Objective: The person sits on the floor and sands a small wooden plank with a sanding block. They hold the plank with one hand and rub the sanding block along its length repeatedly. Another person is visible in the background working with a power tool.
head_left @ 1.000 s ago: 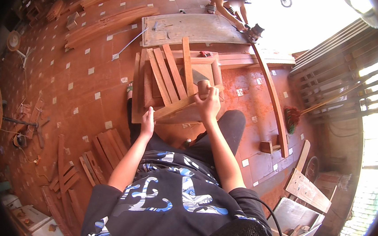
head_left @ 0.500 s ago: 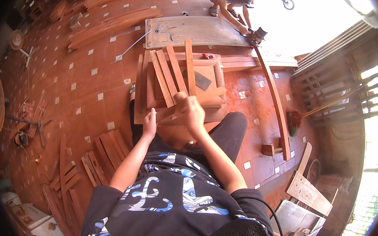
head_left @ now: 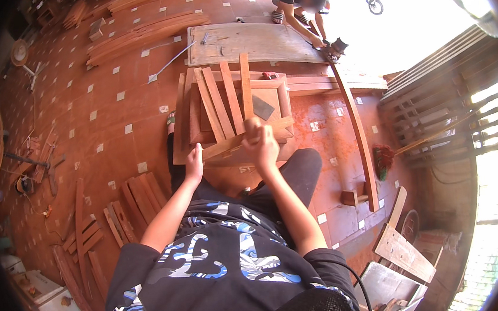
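Note:
A wooden strip (head_left: 225,145) lies slanting in front of me across the near side of a stack of framed wooden panels (head_left: 283,97). My left hand (head_left: 194,164) is closed at its near left end. Midway along the strip, my right hand (head_left: 261,145) grips a small brown block (head_left: 251,126) against it; the fingers partly hide the block, so its exact kind is unclear. Several more strips (head_left: 212,103) lie fanned out on the stack beyond my hands. Beside them rests a flat dark grey piece (head_left: 263,109).
A red tape measure (head_left: 269,75) sits at the stack's far edge. Beyond is a large board (head_left: 246,41), where a crouching person (head_left: 296,5) works a power tool on a long beam (head_left: 356,118). Cut wood (head_left: 141,199) lies at left, a broom (head_left: 385,159) at right.
My right hand has shifted slightly right and away along the strip with the block. My left hand stays at the strip's end. The whole view has drifted a little.

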The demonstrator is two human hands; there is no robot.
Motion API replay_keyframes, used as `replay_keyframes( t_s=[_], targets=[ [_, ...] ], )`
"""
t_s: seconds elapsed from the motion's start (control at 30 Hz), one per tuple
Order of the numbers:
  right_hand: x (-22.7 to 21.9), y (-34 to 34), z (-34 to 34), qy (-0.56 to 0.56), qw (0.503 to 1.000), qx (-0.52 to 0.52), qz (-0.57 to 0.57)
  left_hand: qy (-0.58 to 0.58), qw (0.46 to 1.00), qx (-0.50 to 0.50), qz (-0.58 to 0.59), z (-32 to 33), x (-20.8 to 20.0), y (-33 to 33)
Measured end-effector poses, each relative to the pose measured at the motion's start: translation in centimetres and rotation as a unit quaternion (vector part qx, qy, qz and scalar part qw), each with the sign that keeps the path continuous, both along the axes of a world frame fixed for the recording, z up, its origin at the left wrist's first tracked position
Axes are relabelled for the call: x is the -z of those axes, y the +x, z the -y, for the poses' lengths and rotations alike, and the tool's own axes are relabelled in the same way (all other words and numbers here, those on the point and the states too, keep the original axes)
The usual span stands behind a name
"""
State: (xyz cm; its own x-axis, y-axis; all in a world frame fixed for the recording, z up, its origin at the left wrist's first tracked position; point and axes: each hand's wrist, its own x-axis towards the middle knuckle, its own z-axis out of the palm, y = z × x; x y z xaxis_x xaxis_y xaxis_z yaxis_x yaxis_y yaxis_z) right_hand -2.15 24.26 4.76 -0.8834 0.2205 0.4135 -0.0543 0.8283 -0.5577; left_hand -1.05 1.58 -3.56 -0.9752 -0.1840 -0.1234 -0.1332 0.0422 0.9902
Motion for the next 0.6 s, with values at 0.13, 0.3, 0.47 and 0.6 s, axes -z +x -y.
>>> replay_keyframes(
  t_s=[0.13, 0.3, 0.47, 0.6],
  targets=[
    [-1.0, 3.6, 3.4, 0.014, 0.987, -0.158, 0.021, 0.007, 1.0, 0.002, 0.015, 0.7, 1.2, 0.0],
    [-0.9, 2.3, 1.1, -0.029, 0.99, -0.116, 0.073, 0.014, 0.998, 0.024, 0.05, 1.0, 0.5, 0.1],
    [-0.1, 0.2, -0.7, -0.051, 0.998, 0.011, 0.039, 0.05, 0.992, 0.037, 0.109, 0.6, -1.0, 0.5],
    [-0.7, -1.4, -3.0, -0.069, 0.993, 0.086, 0.041, 0.063, 0.994, 0.021, 0.092, 0.5, -1.4, 0.4]
  ],
)
